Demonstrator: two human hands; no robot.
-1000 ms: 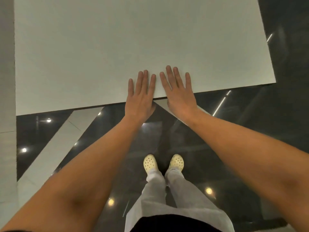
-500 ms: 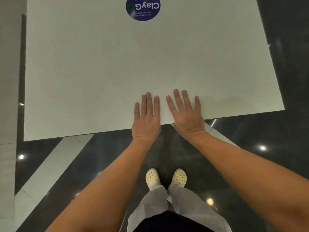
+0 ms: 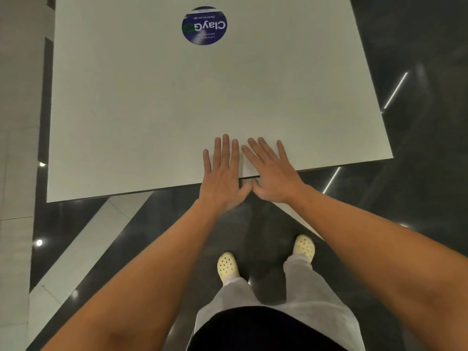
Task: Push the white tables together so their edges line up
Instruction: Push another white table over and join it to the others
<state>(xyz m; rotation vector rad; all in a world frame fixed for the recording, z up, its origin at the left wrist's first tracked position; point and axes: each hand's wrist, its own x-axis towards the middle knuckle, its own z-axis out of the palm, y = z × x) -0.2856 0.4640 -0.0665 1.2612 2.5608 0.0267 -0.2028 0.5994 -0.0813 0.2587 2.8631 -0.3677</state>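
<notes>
A white table (image 3: 141,117) fills the upper middle of the head view, with a round dark-blue sticker (image 3: 204,25) near its far side. My left hand (image 3: 222,173) and my right hand (image 3: 269,173) lie flat, side by side, on the table's near edge, fingers spread and pointing away from me, holding nothing. A second white surface (image 3: 17,110) runs along the left side of the view. A narrow dark gap (image 3: 46,102) separates it from the table's left edge.
The floor is glossy dark tile (image 3: 417,198) with a pale diagonal stripe (image 3: 83,247) and ceiling-light reflections. My feet in pale yellow clogs (image 3: 226,267) stand just behind the table's near edge, the right foot (image 3: 305,247) further forward.
The table top has slid away from me and more of it shows, with the blue sticker now in full view. My right foot has stepped forward. Both hands stay flat on the near edge.
</notes>
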